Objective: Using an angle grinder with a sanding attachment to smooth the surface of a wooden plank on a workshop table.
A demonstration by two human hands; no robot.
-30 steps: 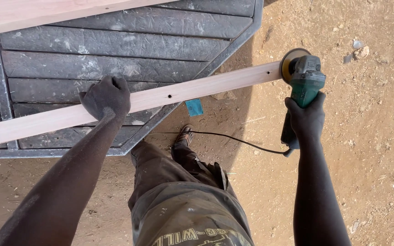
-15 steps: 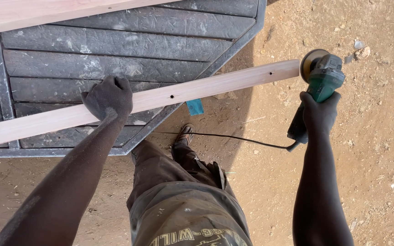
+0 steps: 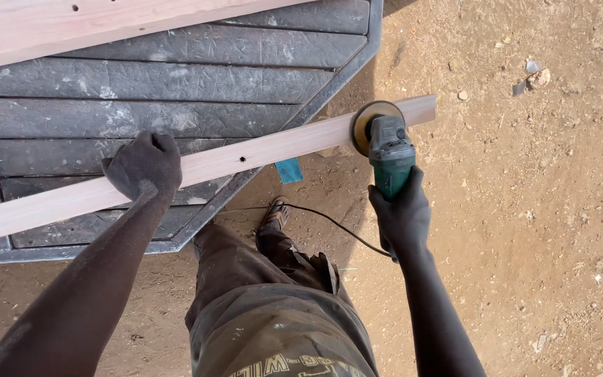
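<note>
Two hands on the job here, one at each part of a long pale wooden strip [image 3: 259,152]. The strip runs on a shallow diagonal, low at the left edge of the view and rising to its free end up on the right, so its long axis goes pretty much straight across in front of the person.

The left hand [image 3: 142,166] is pressed down on top of the strip, fingers curled over it, pinning it against the dark slatted table [image 3: 176,84]. Right of that hand there's a small drilled hole in the wood.

The right hand [image 3: 403,213] is wrapped tight round the handle of a green angle grinder [image 3: 389,150], with its round disc sitting on the strip close to the free end, the bit that overhangs the table and hangs out over the sandy ground [image 3: 525,209]. So the right hand is the nearer one to the overhanging end.

The grinder's black cord [image 3: 329,223] trails back toward the person's legs. A wider pale board [image 3: 71,28] lies across the table's far side, well apart from the strip.
</note>
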